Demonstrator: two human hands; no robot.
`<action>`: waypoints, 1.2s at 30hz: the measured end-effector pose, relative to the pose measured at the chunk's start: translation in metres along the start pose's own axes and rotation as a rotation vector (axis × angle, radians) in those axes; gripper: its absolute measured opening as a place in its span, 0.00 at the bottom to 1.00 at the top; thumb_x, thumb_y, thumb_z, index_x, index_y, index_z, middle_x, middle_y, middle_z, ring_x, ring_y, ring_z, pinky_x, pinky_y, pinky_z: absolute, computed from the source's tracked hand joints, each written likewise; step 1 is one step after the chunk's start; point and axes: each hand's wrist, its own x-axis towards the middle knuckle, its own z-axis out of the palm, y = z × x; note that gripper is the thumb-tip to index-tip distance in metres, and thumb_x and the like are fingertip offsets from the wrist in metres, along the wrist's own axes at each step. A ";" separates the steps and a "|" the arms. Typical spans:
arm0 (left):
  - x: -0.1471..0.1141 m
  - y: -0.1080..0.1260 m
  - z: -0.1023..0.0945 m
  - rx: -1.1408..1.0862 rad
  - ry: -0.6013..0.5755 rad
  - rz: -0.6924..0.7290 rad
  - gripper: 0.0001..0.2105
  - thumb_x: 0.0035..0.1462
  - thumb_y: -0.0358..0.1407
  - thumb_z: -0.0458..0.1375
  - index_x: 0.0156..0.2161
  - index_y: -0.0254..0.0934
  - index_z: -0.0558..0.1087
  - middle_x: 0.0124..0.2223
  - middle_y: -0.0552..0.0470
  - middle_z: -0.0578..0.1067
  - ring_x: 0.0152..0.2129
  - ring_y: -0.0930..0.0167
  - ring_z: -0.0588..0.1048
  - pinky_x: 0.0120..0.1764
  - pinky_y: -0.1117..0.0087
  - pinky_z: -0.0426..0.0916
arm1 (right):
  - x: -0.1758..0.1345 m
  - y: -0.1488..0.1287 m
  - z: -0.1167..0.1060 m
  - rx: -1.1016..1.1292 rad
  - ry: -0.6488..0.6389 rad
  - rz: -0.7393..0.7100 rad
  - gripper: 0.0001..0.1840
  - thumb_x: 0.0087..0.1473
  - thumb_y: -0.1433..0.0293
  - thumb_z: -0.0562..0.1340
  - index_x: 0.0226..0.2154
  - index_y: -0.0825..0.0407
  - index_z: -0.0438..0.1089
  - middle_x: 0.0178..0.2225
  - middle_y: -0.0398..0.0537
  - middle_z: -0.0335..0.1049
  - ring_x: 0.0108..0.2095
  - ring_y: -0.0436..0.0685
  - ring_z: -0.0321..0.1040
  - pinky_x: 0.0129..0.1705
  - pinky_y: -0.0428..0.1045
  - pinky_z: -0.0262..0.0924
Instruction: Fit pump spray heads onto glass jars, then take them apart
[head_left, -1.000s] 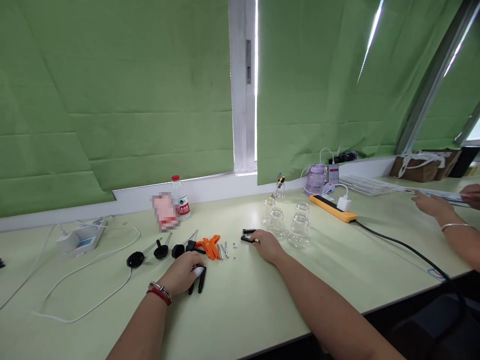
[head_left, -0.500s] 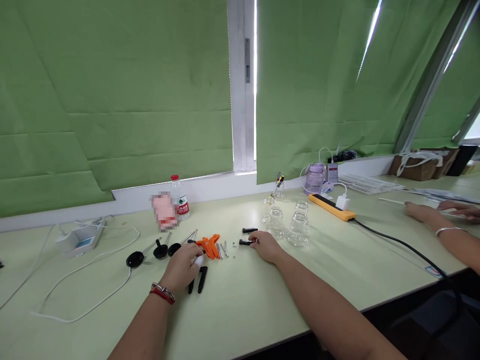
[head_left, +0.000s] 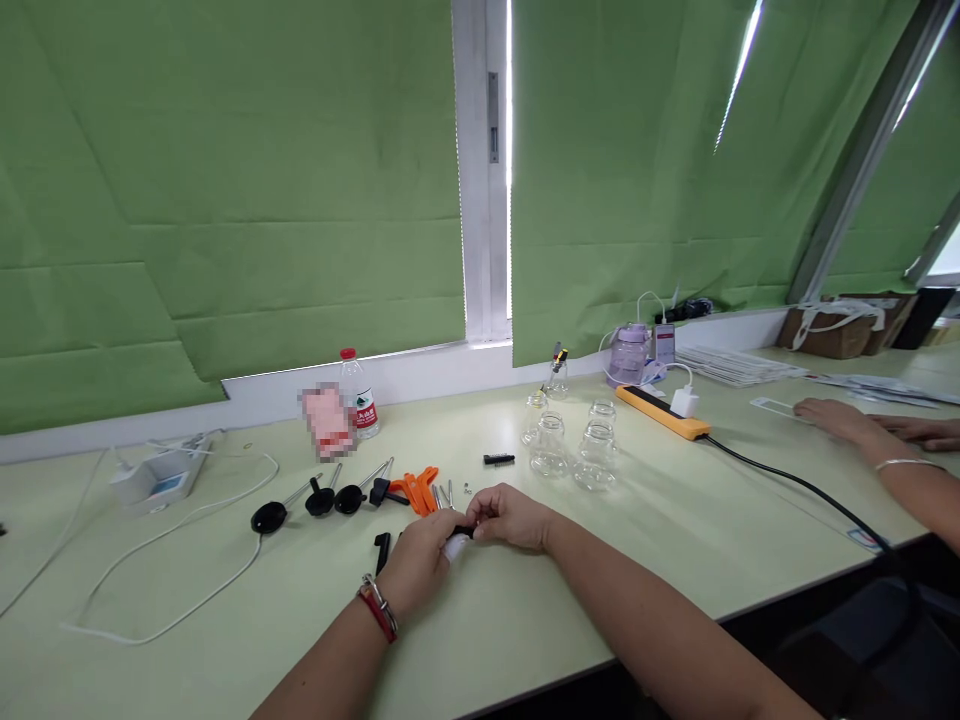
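My left hand (head_left: 421,562) is closed with a small white piece (head_left: 454,547) showing under its fingers; its kind is unclear. A small black part (head_left: 464,531) lies between both hands, and my right hand (head_left: 516,517) pinches its right end. Left of my hands is a black L-shaped handle (head_left: 382,549), partly behind my left hand. Orange clamp-like parts (head_left: 416,490) and metal pins (head_left: 443,496) lie just behind. Another small black part (head_left: 499,460) and tiny nuts (head_left: 467,488) are beyond my right hand.
Several black round-headed parts with metal rods (head_left: 350,499) lie left, near a white cable (head_left: 142,641). Glass jars (head_left: 597,460) stand right of centre, before a yellow power strip (head_left: 663,412). A water bottle (head_left: 364,408) stands behind. Another person's hands (head_left: 832,420) are at far right.
My right hand has lifted a small black part from the table and brought it nearer. My left hand has moved right to meet it, uncovering a black part by the orange pieces.
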 end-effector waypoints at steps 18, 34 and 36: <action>0.002 0.006 -0.006 -0.448 -0.074 -0.322 0.01 0.45 0.30 0.55 0.27 0.35 0.67 0.25 0.53 0.68 0.23 0.72 0.65 0.27 0.72 0.60 | 0.018 0.036 -0.033 -0.718 0.439 0.267 0.18 0.51 0.81 0.52 0.41 0.50 0.67 0.47 0.49 0.62 0.34 0.53 0.64 0.30 0.46 0.49; 0.001 0.005 -0.002 -0.441 -0.164 -0.301 0.03 0.43 0.30 0.56 0.27 0.33 0.69 0.25 0.55 0.67 0.22 0.75 0.64 0.26 0.74 0.60 | 0.015 0.031 -0.030 -0.766 0.379 0.177 0.24 0.53 0.79 0.52 0.50 0.45 0.64 0.52 0.45 0.61 0.42 0.53 0.64 0.37 0.45 0.53; 0.001 0.004 -0.002 -0.436 -0.166 -0.303 0.03 0.44 0.30 0.56 0.28 0.34 0.69 0.25 0.55 0.67 0.22 0.75 0.64 0.26 0.74 0.60 | 0.016 0.030 -0.030 -0.767 0.367 0.161 0.23 0.53 0.79 0.52 0.49 0.44 0.65 0.51 0.45 0.63 0.43 0.54 0.63 0.38 0.46 0.53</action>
